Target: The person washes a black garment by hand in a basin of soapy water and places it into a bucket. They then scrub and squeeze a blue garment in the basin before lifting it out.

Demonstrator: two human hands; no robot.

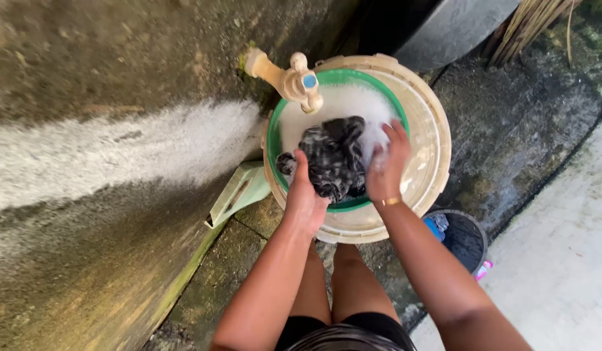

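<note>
A dark, wet, soapy cloth (333, 159) is bunched over a green basin (273, 140) full of white suds. The green basin sits inside a larger cream tub (431, 140). My left hand (304, 195) grips the near left side of the cloth. My right hand (387, 162) presses on its right side, with foam on the fingers and a gold bangle at the wrist. A cream tap (289, 79) with a blue cap juts from the wall just above the basin.
A rough concrete wall (106, 169) fills the left. A pale green scoop-like object (239, 192) leans beside the tub. A small dark bucket (462, 237) holding blue items stands at the right, and a big dark container (444, 26) behind.
</note>
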